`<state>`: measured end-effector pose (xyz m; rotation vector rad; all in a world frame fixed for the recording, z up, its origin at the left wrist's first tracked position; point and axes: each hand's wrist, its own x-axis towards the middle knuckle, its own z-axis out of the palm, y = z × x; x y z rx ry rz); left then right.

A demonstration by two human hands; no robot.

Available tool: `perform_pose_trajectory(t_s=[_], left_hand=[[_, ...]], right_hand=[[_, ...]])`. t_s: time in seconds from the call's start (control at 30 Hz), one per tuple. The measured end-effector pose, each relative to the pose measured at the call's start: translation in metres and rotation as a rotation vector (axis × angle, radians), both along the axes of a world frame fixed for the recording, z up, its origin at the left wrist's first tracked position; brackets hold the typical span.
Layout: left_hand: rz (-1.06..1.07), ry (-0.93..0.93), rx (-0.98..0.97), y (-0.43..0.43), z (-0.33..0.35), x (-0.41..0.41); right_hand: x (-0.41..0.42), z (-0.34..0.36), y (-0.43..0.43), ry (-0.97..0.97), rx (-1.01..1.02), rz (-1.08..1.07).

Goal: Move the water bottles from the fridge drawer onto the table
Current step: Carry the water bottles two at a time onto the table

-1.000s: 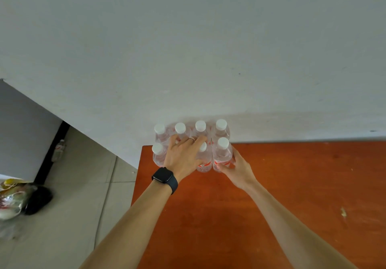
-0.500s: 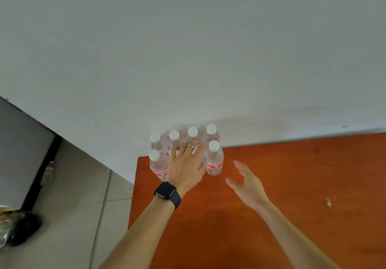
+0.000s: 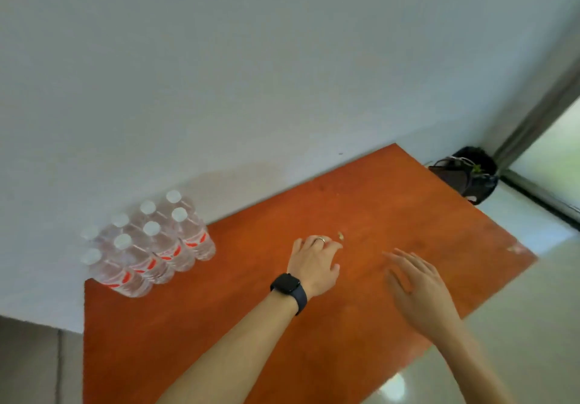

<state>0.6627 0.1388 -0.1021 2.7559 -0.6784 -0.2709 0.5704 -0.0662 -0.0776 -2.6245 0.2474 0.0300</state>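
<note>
Several clear water bottles (image 3: 150,246) with white caps and red labels stand in two tight rows at the far left corner of the orange table (image 3: 251,325), against the white wall. My left hand (image 3: 315,262), with a ring and a black watch, hovers empty over the table's middle, well to the right of the bottles, fingers loosely bent. Further right, my right hand (image 3: 417,284) floats over the table with straight, spread fingers and holds nothing. The fridge drawer is out of sight.
A black bin (image 3: 470,174) stands on the floor past the table's far right corner, beside a window frame (image 3: 539,115). A small scrap (image 3: 340,235) lies on the table just beyond my left hand. Pale floor tiles (image 3: 518,325) border the table on the right.
Both hands have let go of the bottles and drawn back to the right. The view has swung right, so the bottles now sit at the left and the bin has come into sight.
</note>
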Motion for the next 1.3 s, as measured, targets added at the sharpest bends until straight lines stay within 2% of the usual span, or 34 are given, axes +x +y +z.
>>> perform_pose_trajectory(t_s=[0.3,0.63,1.0,1.3], left_hand=[[-0.432,-0.146,-0.079,-0.263,0.058,-0.13],[-0.734,-0.212,-0.216,-0.478,0.117,-0.261],[-0.971,-0.161,-0.336,-0.695,0.128,-0.35],[-1.077,-0.101,-0.31,-0.907,0.132,-0.395]], right_hand=[[-0.214,0.051,-0.202,-0.1,-0.111,-0.502],[-0.413,0.095,-0.356,-0.233,-0.182,-0.887],[-0.515,0.095,-0.524,-0.289,-0.186,-1.122],[-0.565,0.089,-0.696,-0.239,-0.185,-1.223]])
